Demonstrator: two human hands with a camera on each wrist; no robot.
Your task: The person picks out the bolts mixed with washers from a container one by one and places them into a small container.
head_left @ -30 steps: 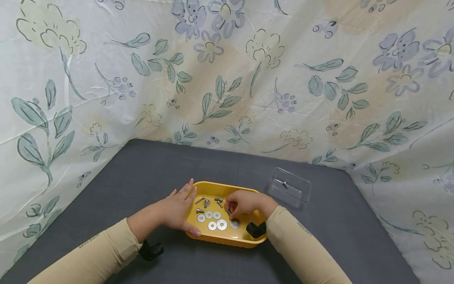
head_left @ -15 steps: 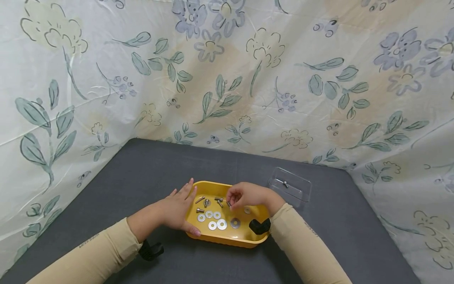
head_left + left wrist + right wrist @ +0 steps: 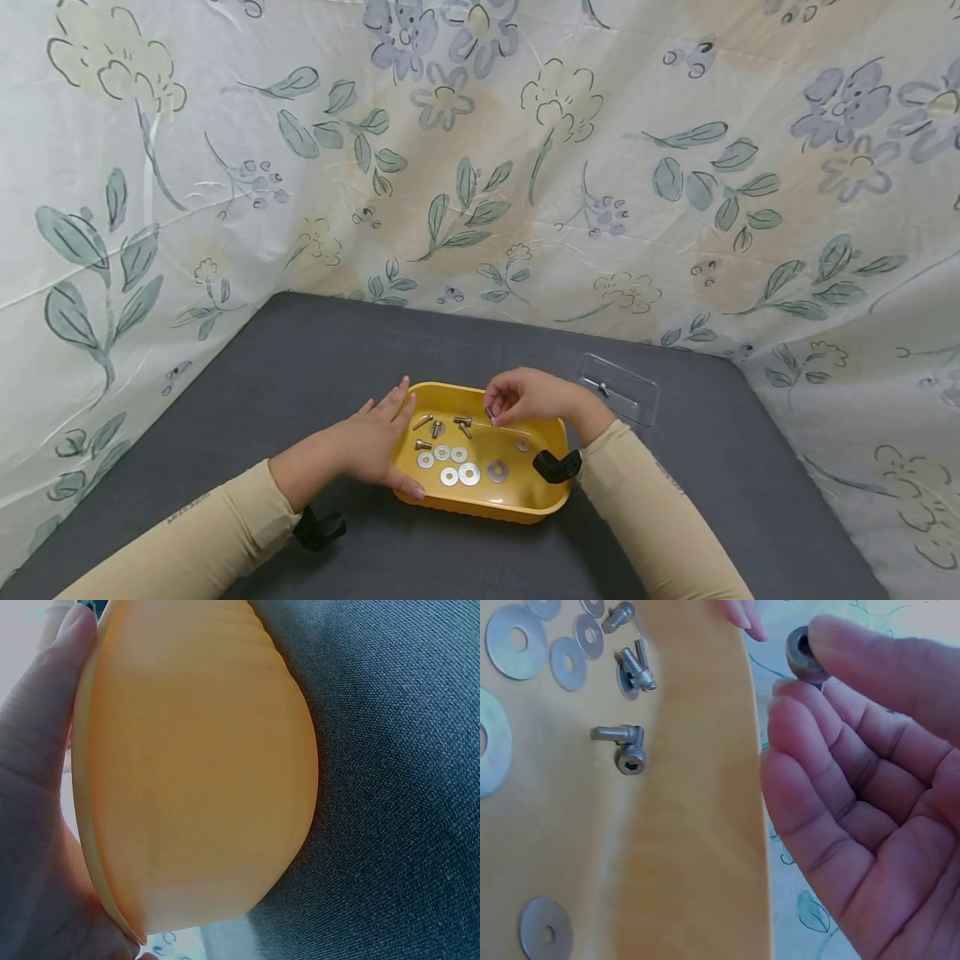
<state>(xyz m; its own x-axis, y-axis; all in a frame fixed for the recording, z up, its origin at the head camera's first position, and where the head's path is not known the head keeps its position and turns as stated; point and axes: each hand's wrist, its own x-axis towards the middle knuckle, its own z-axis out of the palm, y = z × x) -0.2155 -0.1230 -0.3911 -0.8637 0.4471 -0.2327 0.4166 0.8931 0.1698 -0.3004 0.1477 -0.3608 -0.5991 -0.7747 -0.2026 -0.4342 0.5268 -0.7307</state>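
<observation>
On the left, the left hand rests with fingers spread on the end of the yellow tray, unclenched. Inside lie flat washers and loose socket-head screws. The right hand has just risen towards the far rim, carrying one cap screw apart from the rest, pinched at the fingertips, its head exposed. Farther right sits a clear plastic box.

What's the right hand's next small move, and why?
Probably carry the pinched bolt over to the clear case: the right hand holds it off the floor of the yellow tray, and a similar-looking fastener lies in that case.
</observation>
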